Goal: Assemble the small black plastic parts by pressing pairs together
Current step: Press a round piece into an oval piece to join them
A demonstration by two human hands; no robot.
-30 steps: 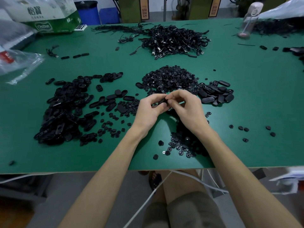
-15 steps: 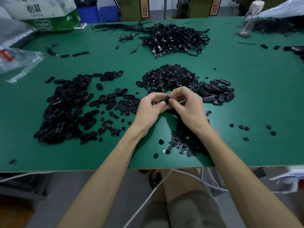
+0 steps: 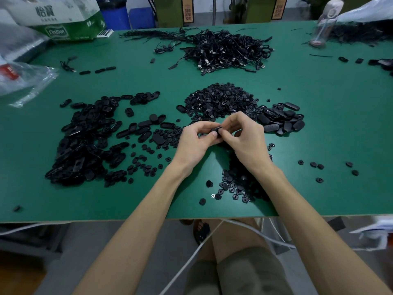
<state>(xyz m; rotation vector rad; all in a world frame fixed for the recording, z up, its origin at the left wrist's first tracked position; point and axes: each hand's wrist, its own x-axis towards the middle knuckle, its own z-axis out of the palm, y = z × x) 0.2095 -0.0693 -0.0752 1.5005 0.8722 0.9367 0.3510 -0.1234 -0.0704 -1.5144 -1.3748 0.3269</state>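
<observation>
My left hand (image 3: pixel 196 141) and my right hand (image 3: pixel 246 137) meet above the middle of the green table (image 3: pixel 329 124). Both pinch one small black plastic part (image 3: pixel 216 130) between thumbs and fingertips; most of it is hidden by my fingers. A heap of small round black parts (image 3: pixel 219 101) lies just behind my hands. Oval black shells (image 3: pixel 280 118) lie to the right of it. A big pile of oval shells (image 3: pixel 85 141) covers the left side. More small round parts (image 3: pixel 240 184) lie under my right forearm.
A tangle of black cables (image 3: pixel 225 50) sits at the back middle. A cardboard box (image 3: pixel 61 20) and plastic bags (image 3: pixel 23 79) are at the back left, a bottle (image 3: pixel 323 24) at the back right. A few loose round parts (image 3: pixel 319 167) lie at the right.
Both hands have stayed together on the same part and shifted slightly; the fingertips have worked on it. Nothing else on the table has moved.
</observation>
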